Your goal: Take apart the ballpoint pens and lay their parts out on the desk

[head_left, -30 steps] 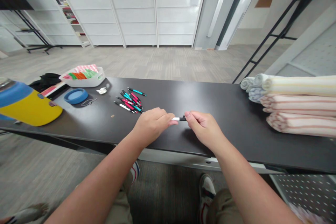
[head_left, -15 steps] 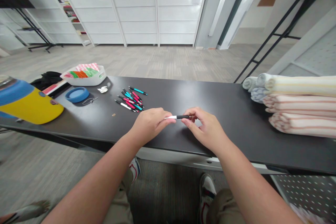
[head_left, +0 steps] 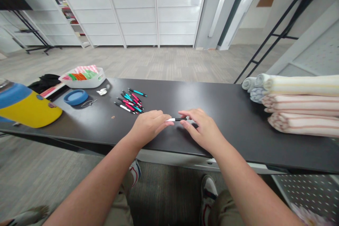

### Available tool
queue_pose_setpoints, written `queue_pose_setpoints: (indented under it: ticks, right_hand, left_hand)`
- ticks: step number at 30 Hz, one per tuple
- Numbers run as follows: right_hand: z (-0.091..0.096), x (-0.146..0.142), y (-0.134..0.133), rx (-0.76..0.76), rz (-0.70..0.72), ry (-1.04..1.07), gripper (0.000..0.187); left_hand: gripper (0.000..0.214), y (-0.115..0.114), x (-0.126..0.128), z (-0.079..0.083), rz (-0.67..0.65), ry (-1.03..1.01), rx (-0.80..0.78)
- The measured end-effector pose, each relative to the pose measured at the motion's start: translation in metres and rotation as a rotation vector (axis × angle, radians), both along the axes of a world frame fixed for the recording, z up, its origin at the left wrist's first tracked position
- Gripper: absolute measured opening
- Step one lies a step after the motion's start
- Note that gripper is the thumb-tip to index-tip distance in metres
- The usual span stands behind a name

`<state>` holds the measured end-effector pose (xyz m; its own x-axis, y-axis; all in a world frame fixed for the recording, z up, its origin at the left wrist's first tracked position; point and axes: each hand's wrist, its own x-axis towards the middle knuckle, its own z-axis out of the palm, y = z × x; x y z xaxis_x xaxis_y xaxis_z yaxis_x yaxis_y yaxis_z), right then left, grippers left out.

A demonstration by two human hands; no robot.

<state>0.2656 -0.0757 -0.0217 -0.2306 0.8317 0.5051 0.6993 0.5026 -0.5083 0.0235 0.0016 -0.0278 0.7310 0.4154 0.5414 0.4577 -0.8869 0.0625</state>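
My left hand (head_left: 152, 125) is closed on a white pen with a black grip (head_left: 178, 119), pinching its white end between thumb and fingers. The pen lies level above the dark table and points right. My right hand (head_left: 202, 127) is around the pen's black front end, its thumb below and index finger above, with a gap between them. Whether another right finger touches the tip is hard to make out. Behind my left hand lies a loose pile of pens (head_left: 131, 101) in turquoise, red and white.
On the dark table (head_left: 227, 123), rolled striped cloths (head_left: 299, 106) are stacked at right. At left are a yellow-and-blue jug (head_left: 34, 109), a blue lid (head_left: 76, 97), a crumpled white scrap (head_left: 102, 91) and a white basket (head_left: 91, 83) of colourful packets.
The right thumb and index finger have spread and moved left along the pen's black end. My left hand still holds the pen. The whole view has shifted slightly.
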Motion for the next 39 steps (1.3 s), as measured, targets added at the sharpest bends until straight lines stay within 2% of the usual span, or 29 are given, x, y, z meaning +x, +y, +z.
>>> queue_pose_setpoints:
  ticks: [4,8,11,14,17,18,22,25,30,37,39]
  right_hand:
    - [-0.0001,-0.0002,0.0003,0.008,0.008,0.023,0.008]
    - [-0.0013,0.0002,0.0004,-0.03,-0.027,0.042,0.033]
    - [-0.0022,0.001,0.0014,-0.015,0.02,0.0,0.018]
    - [-0.0038,0.0012,0.0016,-0.034,-0.017,0.02,0.008]
    - [-0.0047,0.0012,0.0009,-0.065,-0.048,0.051,0.036]
    - [-0.0045,0.0011,0.0009,-0.061,-0.031,0.041,0.04]
    - [-0.0023,0.0007,0.0021,-0.006,0.047,-0.011,0.017]
    - [-0.0015,0.0006,0.0024,0.003,0.033,0.012,0.012]
    - [-0.0019,0.0,0.0004,-0.061,-0.021,0.003,0.033]
    - [-0.0015,-0.0012,0.0002,-0.04,-0.001,-0.007,0.012]
    - [-0.0024,-0.0007,-0.0003,-0.045,-0.013,0.004,0.019]
  left_hand:
    - [0.03,-0.0002,0.0002,0.0,-0.014,0.012,-0.001]
    - [0.03,0.0005,-0.0008,-0.0002,-0.01,0.015,-0.018]
    - [0.029,0.0008,-0.0011,-0.0011,-0.012,0.017,-0.022]
    - [0.029,0.0008,-0.0006,-0.0018,-0.013,0.032,-0.027]
    - [0.029,0.0004,0.0002,-0.0014,-0.008,0.042,-0.037]
    - [0.029,0.0002,0.0004,-0.0012,-0.007,0.043,-0.041]
    - [0.031,-0.0007,0.0009,-0.0004,-0.003,0.056,-0.063]
    - [0.031,-0.0005,0.0009,-0.0009,-0.001,0.062,-0.063]
    - [0.031,-0.0004,0.001,-0.0006,0.0,0.051,-0.049]
    - [0.032,-0.0026,0.0017,0.0023,0.008,0.085,-0.053]
    - [0.032,-0.0023,0.0017,0.0022,0.011,0.088,-0.061]
